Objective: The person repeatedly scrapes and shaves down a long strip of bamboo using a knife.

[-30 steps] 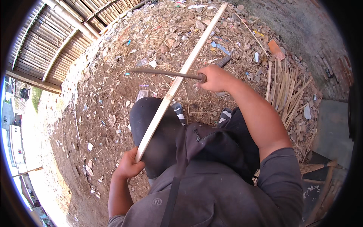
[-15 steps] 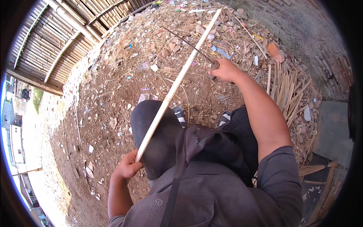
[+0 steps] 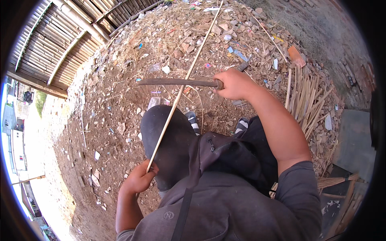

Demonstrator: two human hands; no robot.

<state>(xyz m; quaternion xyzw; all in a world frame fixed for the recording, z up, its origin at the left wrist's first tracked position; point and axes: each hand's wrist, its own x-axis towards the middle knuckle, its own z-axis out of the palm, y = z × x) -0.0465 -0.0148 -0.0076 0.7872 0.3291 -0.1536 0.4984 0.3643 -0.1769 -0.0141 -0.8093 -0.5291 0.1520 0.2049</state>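
Observation:
My left hand (image 3: 139,178) is closed around the near end of a long, pale bamboo strip (image 3: 169,116). The strip slants up and away over my left knee, its narrow edge now facing up. In my right hand (image 3: 236,84) is the handle of a machete with a dark, worn blade (image 3: 163,81). The blade points left and crosses the strip beyond my knee; whether the two touch I cannot tell. The handle's end sticks out past my fist.
Split bamboo strips (image 3: 303,94) lie heaped on the right, near an orange-brown brick piece (image 3: 296,56). Rubble and litter cover the dirt ground. A bamboo slat wall (image 3: 44,44) stands at the upper left. A grey panel (image 3: 354,138) lies at the right edge.
The bamboo strip has turned from its broad face to its narrow edge. My right hand has swung the machete from a slant to nearly level, its blade nearer to me.

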